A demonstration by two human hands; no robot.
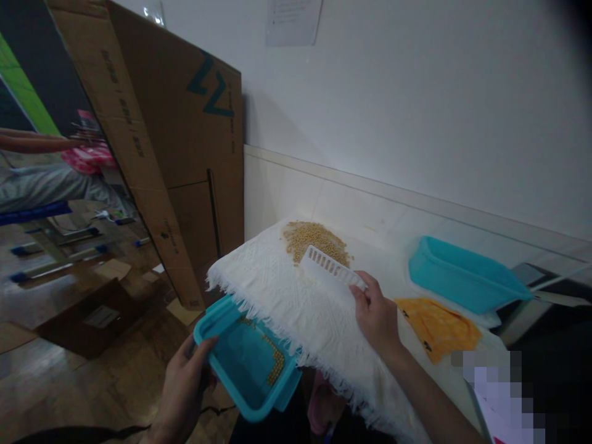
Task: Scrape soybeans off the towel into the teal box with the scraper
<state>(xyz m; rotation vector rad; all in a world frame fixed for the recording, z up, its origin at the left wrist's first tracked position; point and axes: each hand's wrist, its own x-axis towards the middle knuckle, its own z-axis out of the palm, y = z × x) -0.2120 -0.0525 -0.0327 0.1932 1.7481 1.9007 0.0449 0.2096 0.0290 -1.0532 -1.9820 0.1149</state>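
My left hand (185, 382) grips the near rim of a teal tray (247, 361), held tilted just below the fringed edge of a white cloth (287, 308) covering the table. A line of yellow beans lies inside the tray. My right hand (377, 317) holds a white slotted plastic scraper (330, 268) flat on the cloth, its far end touching a pile of yellow beans (314, 242).
A teal basin (462, 277) stands on the table at the right, with an orange cloth (437, 327) in front of it. A tall cardboard sheet (176, 148) leans at the left. Cardboard boxes (87, 317) lie on the wooden floor. Another person's arm (37, 143) shows far left.
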